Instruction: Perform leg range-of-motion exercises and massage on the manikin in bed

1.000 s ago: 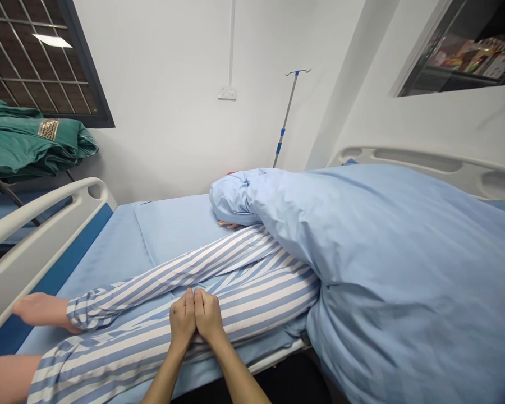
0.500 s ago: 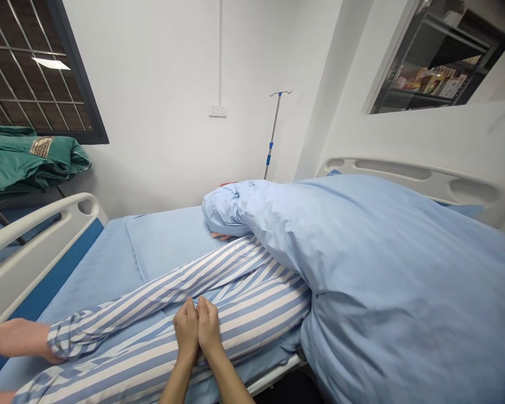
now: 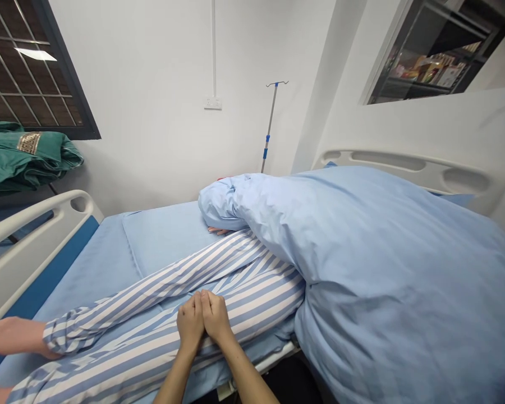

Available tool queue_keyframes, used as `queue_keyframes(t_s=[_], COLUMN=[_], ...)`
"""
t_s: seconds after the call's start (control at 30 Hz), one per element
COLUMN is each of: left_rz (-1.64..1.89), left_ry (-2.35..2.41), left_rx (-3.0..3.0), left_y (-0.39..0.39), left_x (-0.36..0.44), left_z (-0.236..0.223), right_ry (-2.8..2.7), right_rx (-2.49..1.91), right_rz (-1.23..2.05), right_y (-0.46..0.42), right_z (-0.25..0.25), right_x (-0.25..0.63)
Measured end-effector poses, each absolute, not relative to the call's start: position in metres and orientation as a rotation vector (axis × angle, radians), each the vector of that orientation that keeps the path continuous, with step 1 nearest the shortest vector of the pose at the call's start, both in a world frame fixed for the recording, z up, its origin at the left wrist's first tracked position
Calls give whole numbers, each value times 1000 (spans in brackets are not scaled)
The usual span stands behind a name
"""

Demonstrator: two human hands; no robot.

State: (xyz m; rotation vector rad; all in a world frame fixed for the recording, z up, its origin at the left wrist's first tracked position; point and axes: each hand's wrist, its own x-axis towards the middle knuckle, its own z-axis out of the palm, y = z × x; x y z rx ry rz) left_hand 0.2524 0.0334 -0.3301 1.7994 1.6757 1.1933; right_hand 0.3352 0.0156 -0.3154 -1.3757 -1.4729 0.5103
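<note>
Over the near leg of striped trousers (image 3: 261, 303), my left hand (image 3: 190, 322) and my right hand (image 3: 215, 315) are side by side, their inner edges touching. Both are closed into loose fists, backs upward, fingers curled under and partly hidden. No object shows in them, and the stripes around them are not bunched. I cannot tell whether they press on the leg. The trousers are on a figure lying on the bed; its bare foot (image 3: 19, 335) sticks out at the left. A light blue quilt (image 3: 382, 252) covers its upper part, and fingers (image 3: 217, 230) peek from under the quilt's edge.
The bed has a white footboard (image 3: 37, 224) at left and a headboard (image 3: 429, 165) at right. Behind it stand an IV pole (image 3: 270, 126) and a wall with a socket (image 3: 212, 103). Folded green cloth (image 3: 29, 157) lies beyond the footboard, below a barred window (image 3: 29, 67).
The view has shifted slightly, so the room sits a little higher and further left. My fists have moved slightly rightward over the trouser leg, still together and closed.
</note>
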Motion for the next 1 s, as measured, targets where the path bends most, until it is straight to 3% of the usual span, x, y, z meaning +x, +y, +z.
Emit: queue_keyframes(t_s=[0.27, 0.73, 1.0], left_rz=[1346, 1347, 1319], left_ry=[1584, 1488, 1488], left_rx=[1317, 1438, 1471], left_y=[28, 27, 24], left_x=[272, 264, 275], left_z=[-315, -332, -318], right_ry=[-1330, -1591, -1411], right_rx=[-1295, -1461, -1357], right_rz=[609, 394, 504], right_y=[18, 13, 13], right_z=[-315, -302, -316], right_x=[338, 338, 344])
